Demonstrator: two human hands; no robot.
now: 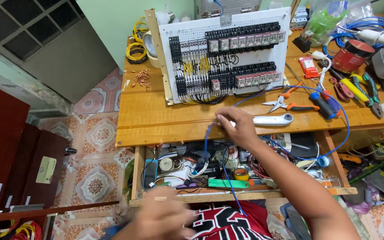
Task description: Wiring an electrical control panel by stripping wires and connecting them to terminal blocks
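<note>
Wiring work on the white perforated panel (227, 55), judged to be at the wire-preparing stage. Right hand (236, 126) resting at the front edge of the wooden tabletop (156, 118), grip narrow, pinching the blue wire (210, 133) between thumb and fingertips. From that pinch, one run of wire dropping over the open drawer (174, 171) toward the lap, another arcing right across the tabletop past the orange-handled cutters (285, 103) and looping down at the far side. Left hand (163, 218) low in front of the drawer, blurred with motion (grip impossible to tell, possibly on the lower end of the wire). White-handled knife (272, 119) lying just beside the right hand. Next move, by judgement: drawing the wire taut between both hands, then steady measuring against the relay rows (245, 42) before any cut.
</note>
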